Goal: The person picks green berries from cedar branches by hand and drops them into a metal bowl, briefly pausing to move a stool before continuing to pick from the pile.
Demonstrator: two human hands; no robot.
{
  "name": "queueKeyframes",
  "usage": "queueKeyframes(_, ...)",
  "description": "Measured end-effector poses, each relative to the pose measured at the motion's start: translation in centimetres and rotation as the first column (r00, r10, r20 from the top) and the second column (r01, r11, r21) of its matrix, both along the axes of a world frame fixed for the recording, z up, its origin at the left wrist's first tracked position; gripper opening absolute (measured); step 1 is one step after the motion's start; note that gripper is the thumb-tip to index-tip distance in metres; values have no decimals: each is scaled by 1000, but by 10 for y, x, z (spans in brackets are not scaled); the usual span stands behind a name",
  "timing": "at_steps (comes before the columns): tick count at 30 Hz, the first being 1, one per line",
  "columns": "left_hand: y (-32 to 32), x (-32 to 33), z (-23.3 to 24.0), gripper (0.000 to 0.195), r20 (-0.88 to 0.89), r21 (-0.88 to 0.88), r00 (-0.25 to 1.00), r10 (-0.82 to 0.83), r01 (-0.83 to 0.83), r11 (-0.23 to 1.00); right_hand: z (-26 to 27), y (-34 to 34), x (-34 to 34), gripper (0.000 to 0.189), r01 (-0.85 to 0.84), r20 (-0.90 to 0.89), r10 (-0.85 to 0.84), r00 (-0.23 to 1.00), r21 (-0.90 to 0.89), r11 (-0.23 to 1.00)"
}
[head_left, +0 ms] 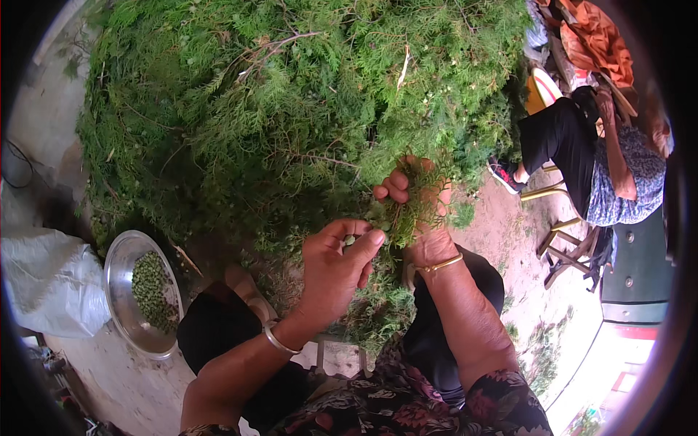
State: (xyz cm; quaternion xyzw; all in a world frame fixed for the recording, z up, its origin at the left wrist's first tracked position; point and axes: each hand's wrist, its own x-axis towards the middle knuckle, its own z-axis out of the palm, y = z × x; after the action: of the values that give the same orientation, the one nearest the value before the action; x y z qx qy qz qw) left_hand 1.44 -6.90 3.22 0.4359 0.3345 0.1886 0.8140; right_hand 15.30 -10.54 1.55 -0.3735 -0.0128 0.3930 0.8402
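Note:
My right hand (422, 191), with a thin gold-coloured bangle at the wrist, holds a leafy conifer sprig (406, 218) upright against its palm. Just left of it, my left hand (341, 256) has its thumb and index finger pinched at the sprig's edge, with small green cones (350, 240) visible between the fingers. A silver-coloured bangle circles that wrist. Beyond both hands rises a large heap of cut conifer branches (272, 109). At the lower left, a round metal basin (115, 305) holds many small green cones (152, 291).
A white plastic sack (54, 283) lies left of the basin. On the right another person (621, 163) sits in dark trousers, with one shoe close to the heap. A folding stool (570, 250) stands nearby, below that person. Orange sheeting (597, 41) lies at the upper right.

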Motion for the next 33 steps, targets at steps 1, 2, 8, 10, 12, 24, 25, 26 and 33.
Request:
queueKeyframes(1,-2,2,-2,14,-1,0,1000,2,-2,1000,3,1,-4,35,34,68,-30,997,-55,998)
queueKeyframes(2,-3,4,-5,14,-35,126,999,3,2,992,-4,1,-2,32,16,172,-1,985,-86,996)
queueKeyframes(8,0,7,-6,12,-39,176,999,1,6,984,1,8,-9,29,13,105,3,994,-156,988)
queueKeyframes(10,1,8,-7,11,-22,178,1000,-18,21,984,2,7,-7,28,24,112,-5,994,-170,985)
queueKeyframes(12,2,8,-5,11,8,15,996,-94,94,995,2,7,-6,29,24,130,0,992,-187,982)
queueKeyframes(24,25,-22,6,14,316,-442,943,-104,244,863,11,-5,22,16,-61,-242,133,961,281,958)
queueKeyframes(25,27,-23,0,16,380,-539,925,1,221,812,13,-4,20,16,-77,-248,157,956,302,950)
queueKeyframes(26,29,-25,-3,18,410,-554,912,2,247,795,15,-3,18,16,-85,-250,166,954,305,949)
queueKeyframes(33,16,-10,-4,22,59,-173,998,28,-17,985,16,0,6,14,-95,-303,208,930,349,932)
